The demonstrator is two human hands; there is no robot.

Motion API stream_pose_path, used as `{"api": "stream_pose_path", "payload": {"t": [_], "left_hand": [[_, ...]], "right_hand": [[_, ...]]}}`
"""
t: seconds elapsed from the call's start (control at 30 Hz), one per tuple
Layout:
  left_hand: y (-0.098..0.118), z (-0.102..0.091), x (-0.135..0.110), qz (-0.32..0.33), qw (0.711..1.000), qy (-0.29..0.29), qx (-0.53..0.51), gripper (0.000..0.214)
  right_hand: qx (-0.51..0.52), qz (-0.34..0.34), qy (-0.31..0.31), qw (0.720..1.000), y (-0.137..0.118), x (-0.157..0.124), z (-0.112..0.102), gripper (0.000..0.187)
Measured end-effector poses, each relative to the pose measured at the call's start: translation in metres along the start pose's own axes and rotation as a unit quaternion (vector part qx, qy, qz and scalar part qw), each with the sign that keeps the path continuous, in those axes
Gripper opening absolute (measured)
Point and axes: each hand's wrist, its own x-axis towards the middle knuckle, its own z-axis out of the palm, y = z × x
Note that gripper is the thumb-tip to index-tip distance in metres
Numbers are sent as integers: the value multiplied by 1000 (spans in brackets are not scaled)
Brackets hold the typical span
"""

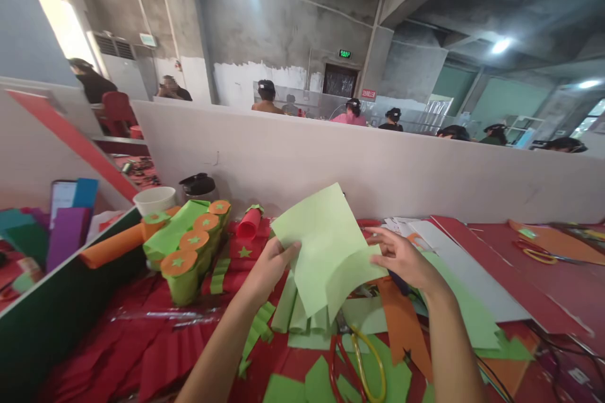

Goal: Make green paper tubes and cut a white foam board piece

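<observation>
A sheet of light green paper (321, 239) is held up in front of me, its lower right part curling. My left hand (278, 258) pinches its left edge, thumb on the near face. At the right edge, my right hand (394, 255) grips the curled corner between thumb and fingers. Below the sheet lie rolled light green papers (297, 312) and a pair of scissors (357, 362) with one red and one yellow handle. Green paper scraps (326, 381) are spread around the scissors, and an orange paper strip (404, 321) lies under my right forearm.
Green paper cups with orange star-marked tops (179, 271) stand at left beside an orange roll (113, 245). Behind them are a white bowl (155, 200) and a black-lidded container (197, 186). A white partition (302, 151) crosses the back; several people sit beyond it. More scissors (539, 252) lie at right.
</observation>
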Motion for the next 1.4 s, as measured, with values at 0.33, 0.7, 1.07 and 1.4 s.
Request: {"api": "stream_pose_path", "payload": {"t": [0.33,0.7,1.07,1.4], "left_hand": [[-4,7,1,-24,993,-2,-117,37],[-13,16,4,79,993,53,-76,41],[27,-8,-9,38,999,-16,29,49],[37,-23,-27,-98,975,-126,157,46]], "right_hand": [[21,-6,20,1000,3,4,6,27],[160,-26,33,986,-9,19,40,36],[417,-34,-12,908,-1,19,59,77],[366,10,-5,931,-1,4,16,62]]}}
